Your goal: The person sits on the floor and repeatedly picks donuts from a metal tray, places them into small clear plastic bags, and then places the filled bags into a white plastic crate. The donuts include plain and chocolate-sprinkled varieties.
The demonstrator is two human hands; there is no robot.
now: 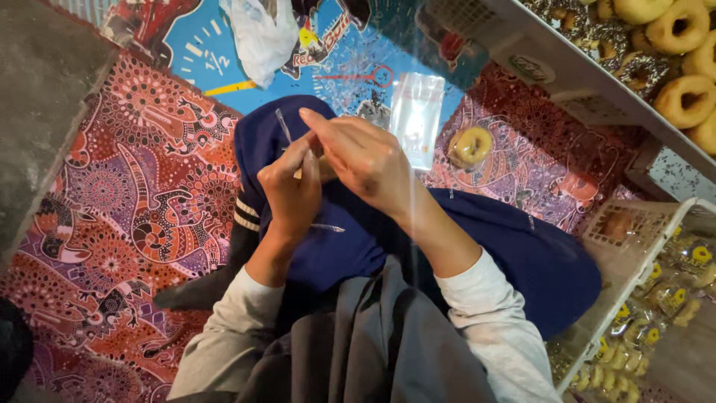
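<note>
Grey sleeves nearest, both my hands meet over my blue lap, pinching a small clear wrapper.
Left hand (291, 190) and right hand (362, 160) grip the wrapper (298, 153) between fingertips; sealing seems underway, needing a steady pinch. A bagged doughnut (471, 146) lies beyond my right hand.
</note>
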